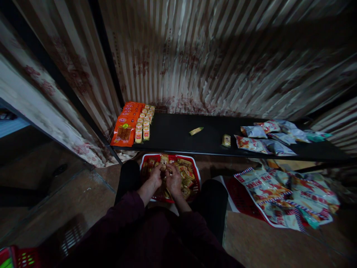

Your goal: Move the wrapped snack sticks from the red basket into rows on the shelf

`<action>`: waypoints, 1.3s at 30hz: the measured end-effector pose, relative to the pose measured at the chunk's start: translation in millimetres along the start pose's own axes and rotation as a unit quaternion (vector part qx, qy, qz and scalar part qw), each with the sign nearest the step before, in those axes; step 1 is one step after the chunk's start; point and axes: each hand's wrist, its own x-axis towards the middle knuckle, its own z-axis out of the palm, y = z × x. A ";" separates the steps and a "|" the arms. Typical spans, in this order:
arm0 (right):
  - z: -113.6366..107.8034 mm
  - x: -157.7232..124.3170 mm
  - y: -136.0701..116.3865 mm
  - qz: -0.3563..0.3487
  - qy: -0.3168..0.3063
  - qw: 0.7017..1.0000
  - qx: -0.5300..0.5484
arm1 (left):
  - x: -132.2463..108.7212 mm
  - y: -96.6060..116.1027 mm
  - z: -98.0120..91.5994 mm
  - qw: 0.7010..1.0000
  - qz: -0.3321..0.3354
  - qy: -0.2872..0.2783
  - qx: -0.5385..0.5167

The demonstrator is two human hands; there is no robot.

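Between my knees is a red basket with a white rim point(198, 178), filled with small gold-wrapped snacks point(187, 175). Over it, my left hand point(155, 175) and my right hand point(174, 181) are close together with bent, closed fingers. A small wrapped snack point(164, 159) shows at their fingertips, and both hands seem to grip it; the dim light blurs its details. Beyond the basket, on the black shelf point(173, 130), stand rows of similar wrapped snacks point(143, 124) beside flat orange snack packets point(125, 128).
A single gold snack point(226, 140) and a thin yellow-green piece point(196, 131) lie on the shelf. Several snack bags point(253, 144) are at its right end. Lower right, a second basket point(272, 222) is heaped with bags. A striped curtain point(195, 67) hangs behind.
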 end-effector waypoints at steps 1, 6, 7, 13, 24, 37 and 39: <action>-0.4 -0.2 0.7 -0.008 -0.003 1.000 -0.009 | -0.1 -0.4 0.2 1.000 -0.008 0.005 -0.005; -2.3 -0.9 4.3 -0.021 -0.004 0.999 -0.031 | -2.4 -2.2 1.1 1.000 -0.008 0.020 -0.006; -2.5 -1.2 5.0 -0.021 -0.006 0.999 -0.033 | -3.0 -2.3 1.2 1.000 0.006 0.018 0.000; -1.3 -2.7 6.6 -0.022 -0.005 1.000 -0.019 | -4.1 -2.3 -0.2 0.995 0.087 -0.032 0.029; 2.3 -3.8 9.2 0.002 -0.008 1.000 -0.003 | -1.0 -4.6 -5.6 0.992 0.115 0.000 0.049; -0.6 -0.9 -2.5 0.146 0.003 0.982 0.123 | -16.0 -4.6 1.2 0.981 0.176 -0.018 0.084; -0.4 -0.4 -0.5 0.161 -0.002 0.977 0.138 | -17.1 -4.5 1.9 0.976 0.194 -0.019 0.097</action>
